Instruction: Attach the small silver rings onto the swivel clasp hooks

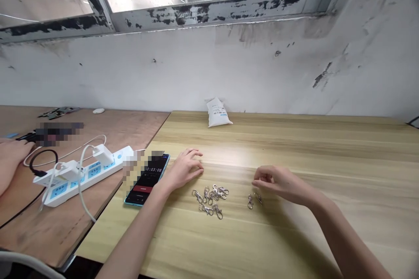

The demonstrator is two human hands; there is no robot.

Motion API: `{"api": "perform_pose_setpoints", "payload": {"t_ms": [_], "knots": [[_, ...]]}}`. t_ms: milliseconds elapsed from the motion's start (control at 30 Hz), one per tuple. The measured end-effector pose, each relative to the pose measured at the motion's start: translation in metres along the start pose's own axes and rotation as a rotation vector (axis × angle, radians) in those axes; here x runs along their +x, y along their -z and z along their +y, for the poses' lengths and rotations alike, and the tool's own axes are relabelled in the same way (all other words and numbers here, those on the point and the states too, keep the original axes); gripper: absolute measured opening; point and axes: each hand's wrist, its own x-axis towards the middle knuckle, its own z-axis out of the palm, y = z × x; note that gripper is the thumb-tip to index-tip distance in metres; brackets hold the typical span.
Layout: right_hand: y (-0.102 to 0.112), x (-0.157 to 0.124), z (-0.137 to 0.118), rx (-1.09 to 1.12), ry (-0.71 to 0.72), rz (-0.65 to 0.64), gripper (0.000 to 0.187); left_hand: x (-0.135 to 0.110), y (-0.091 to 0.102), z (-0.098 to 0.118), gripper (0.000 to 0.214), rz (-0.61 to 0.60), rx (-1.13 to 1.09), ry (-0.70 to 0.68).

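My left hand [185, 168] rests palm down on the light wooden table [294, 148], fingers stretched forward, holding nothing. Just in front of it toward me lies a small pile of several silver metal clasps [211, 198]. My right hand [278, 182] hovers low over the table with its fingers curled inward; nothing shows in them. Two separate silver clasps [253, 200] lie just below and left of that hand, apart from the pile.
A phone [147, 178] showing a timer lies left of my left hand. A white power strip [81, 176] with plugs and cables sits on the adjoining brown table. A small white bag [218, 113] stands at the wall. Another person's hand [11, 157] is at far left.
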Motion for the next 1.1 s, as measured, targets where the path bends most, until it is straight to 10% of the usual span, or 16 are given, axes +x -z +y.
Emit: {"api": "perform_pose_setpoints", "payload": {"t_ms": [433, 1100], "knots": [[-0.008, -0.007, -0.007, -0.063, -0.126, -0.114, 0.008, -0.006, 0.016, -0.001, 0.025, -0.063, -0.079, 0.26], [-0.013, -0.004, -0.007, 0.001, -0.087, -0.115, 0.01, -0.001, 0.0, 0.005, 0.017, -0.052, -0.16, 0.188]]}}
